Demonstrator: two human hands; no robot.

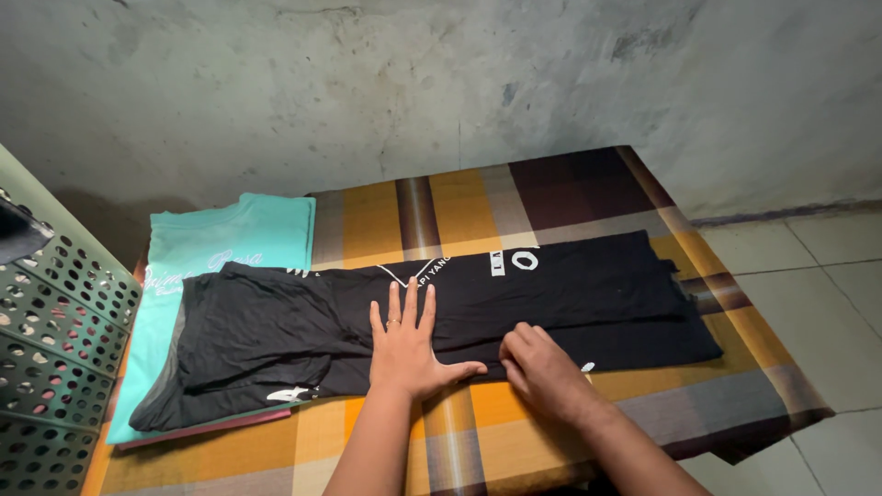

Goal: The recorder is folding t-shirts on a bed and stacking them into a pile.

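Black T-shirt [570, 294] stretched across frame centre on plaid cloth [459, 207], left hand [409, 344] pressed flat, fingers spread, right hand [542, 367] curled, pinching lower hem beside it.

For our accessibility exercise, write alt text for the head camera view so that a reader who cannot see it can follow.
Two bare hands press on a black T-shirt laid lengthwise on a plaid cloth: the left hand flat with fingers spread, the right hand curled at the lower edge. A folded teal shirt lies beneath its left end, beside a green perforated basket.
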